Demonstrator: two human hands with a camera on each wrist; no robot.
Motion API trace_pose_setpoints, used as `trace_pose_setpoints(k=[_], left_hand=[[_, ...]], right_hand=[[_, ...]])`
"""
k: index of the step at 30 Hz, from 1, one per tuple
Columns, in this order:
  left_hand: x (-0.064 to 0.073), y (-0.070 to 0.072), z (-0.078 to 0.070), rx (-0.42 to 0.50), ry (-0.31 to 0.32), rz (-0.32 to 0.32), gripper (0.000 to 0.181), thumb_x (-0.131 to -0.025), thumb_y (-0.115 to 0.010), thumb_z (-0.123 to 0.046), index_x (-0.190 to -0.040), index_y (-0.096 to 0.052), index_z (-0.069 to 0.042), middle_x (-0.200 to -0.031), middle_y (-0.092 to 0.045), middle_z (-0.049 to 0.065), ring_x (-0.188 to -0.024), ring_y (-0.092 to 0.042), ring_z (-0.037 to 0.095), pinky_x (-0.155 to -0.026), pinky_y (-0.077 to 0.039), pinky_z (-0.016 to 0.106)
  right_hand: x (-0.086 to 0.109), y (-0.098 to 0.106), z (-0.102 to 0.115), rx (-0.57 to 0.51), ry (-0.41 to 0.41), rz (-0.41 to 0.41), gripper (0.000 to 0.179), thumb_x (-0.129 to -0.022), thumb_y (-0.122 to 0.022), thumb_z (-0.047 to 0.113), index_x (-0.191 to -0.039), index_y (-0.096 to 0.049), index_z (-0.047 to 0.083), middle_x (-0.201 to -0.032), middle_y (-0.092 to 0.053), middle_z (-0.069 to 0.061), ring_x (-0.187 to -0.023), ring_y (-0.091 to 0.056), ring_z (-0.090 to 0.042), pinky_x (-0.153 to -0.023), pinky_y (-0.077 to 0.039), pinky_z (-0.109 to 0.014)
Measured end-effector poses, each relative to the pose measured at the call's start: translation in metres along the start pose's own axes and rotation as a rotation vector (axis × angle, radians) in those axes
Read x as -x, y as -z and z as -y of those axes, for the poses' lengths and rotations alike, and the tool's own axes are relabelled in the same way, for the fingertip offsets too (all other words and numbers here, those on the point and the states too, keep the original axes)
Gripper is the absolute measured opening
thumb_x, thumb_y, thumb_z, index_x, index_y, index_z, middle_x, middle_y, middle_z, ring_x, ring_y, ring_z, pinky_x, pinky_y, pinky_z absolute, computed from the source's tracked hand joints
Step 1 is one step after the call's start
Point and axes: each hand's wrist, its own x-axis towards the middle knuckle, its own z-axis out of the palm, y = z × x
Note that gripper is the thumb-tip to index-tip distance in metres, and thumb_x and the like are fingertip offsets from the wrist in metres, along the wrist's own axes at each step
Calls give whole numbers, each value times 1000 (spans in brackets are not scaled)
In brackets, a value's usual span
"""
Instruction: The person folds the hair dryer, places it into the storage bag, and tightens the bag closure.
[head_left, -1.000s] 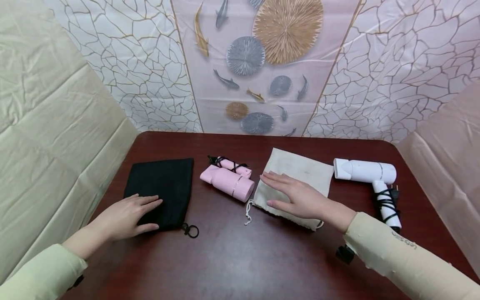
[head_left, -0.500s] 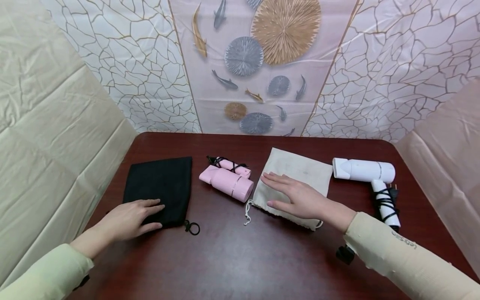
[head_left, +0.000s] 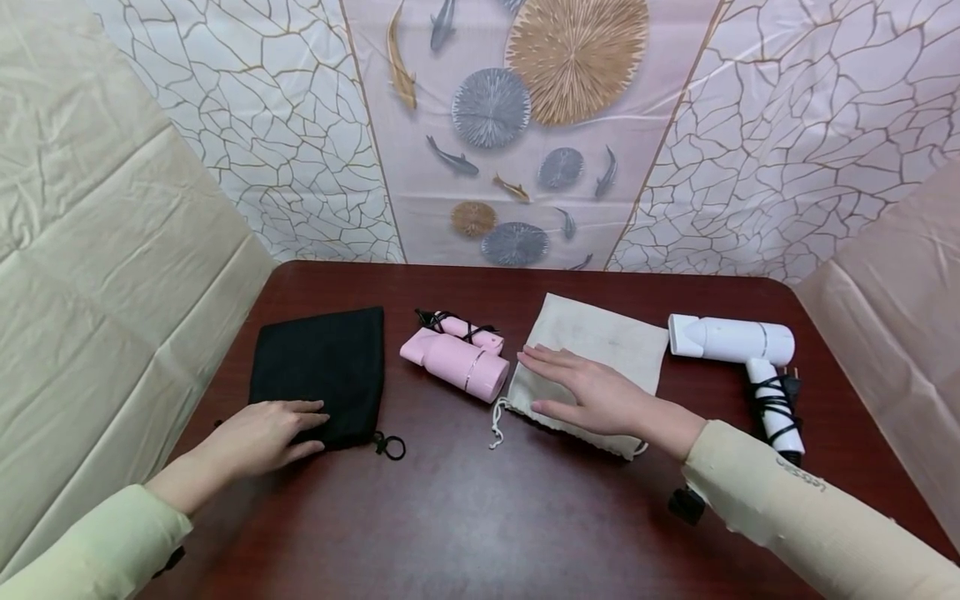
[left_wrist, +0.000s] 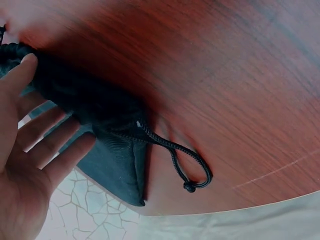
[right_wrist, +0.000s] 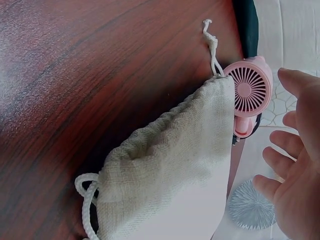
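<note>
My left hand [head_left: 266, 437] lies with extended fingers over the lower part of a black drawstring bag [head_left: 322, 358]. In the left wrist view its fingertips [left_wrist: 85, 142] are at the bag's gathered mouth, and a knotted cord loop [left_wrist: 192, 155] sticks out onto the table. Fingers extended, my right hand [head_left: 592, 392] is over a flat cream drawstring bag [head_left: 600, 329]. The right wrist view shows a gap between that hand and the cloth. Between the two bags lies a pink hair dryer [head_left: 465, 367], its black cord wound round the folded handle.
A white hair dryer [head_left: 735, 342] with a cord-wrapped handle lies at the right of the dark red-brown table [head_left: 465, 517]. Patterned cloth [head_left: 300, 142] hangs behind the table, and plain cloth walls [head_left: 112, 250] stand at both sides.
The black bag has turned slightly, its cord loop shifting up and to the right. My left hand has moved a little to the right with it. The right hand has stayed in place.
</note>
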Motion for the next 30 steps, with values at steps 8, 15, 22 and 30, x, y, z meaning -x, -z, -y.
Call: trace_pose_setpoints(k=[8,15,22,30], left_hand=[[-7,9,2,20,-30,-121,7,-96,-79,-12,-102,-78,-15,-93,-75,-5,-81,-74,14,-67,-61,37],[-17,22,5,122,-23,-156,7,-99,-76,-8,-104,-78,-11,-92,-77,-5,-76,-70,4,-65,-59,31],[-31,38,6,286,8,-156,8,-102,-72,-9,-106,-79,-8,-89,-76,-3,-68,-59,-3,-62,-54,27],[-46,59,10,421,153,-24,19,-107,-66,-15,-117,-78,-3,-76,-67,-2,-56,-64,8,-65,-59,30]], right_hand=[[-1,0,1,-4,13,1,68,-104,-70,35,-162,-46,7,-165,-46,-17,-154,-41,-34,-125,-33,-56],[-1,1,2,0,9,7,68,-105,-69,35,-162,-46,7,-165,-46,-16,-155,-41,-34,-125,-34,-56],[-1,2,3,-1,2,11,68,-105,-69,37,-162,-46,9,-166,-46,-14,-154,-41,-36,-124,-35,-57],[-3,3,5,9,19,1,67,-106,-68,36,-163,-45,9,-166,-46,-12,-154,-41,-36,-125,-34,-57]])
